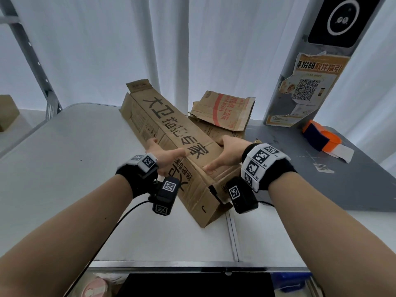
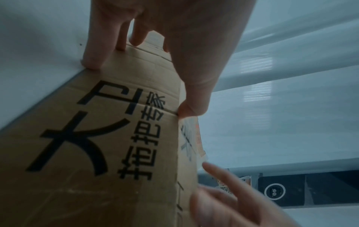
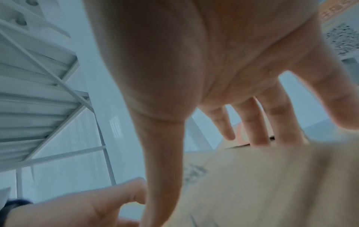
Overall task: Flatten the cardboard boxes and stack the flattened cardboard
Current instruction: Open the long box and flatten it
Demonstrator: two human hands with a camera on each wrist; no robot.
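A long brown cardboard box printed with large black characters lies diagonally on the white table, its end flaps open. My left hand rests on its left side, with the thumb on the top face and straight fingers reaching down the side panel to the table. My right hand lies on the right side, thumb on top and spread fingers over the far edge. Behind the box is a pile of flattened cardboard with red print.
An orange and blue tape dispenser sits on the grey surface at right. A grey post with a poster stands behind it. A small box and a metal rack are at far left.
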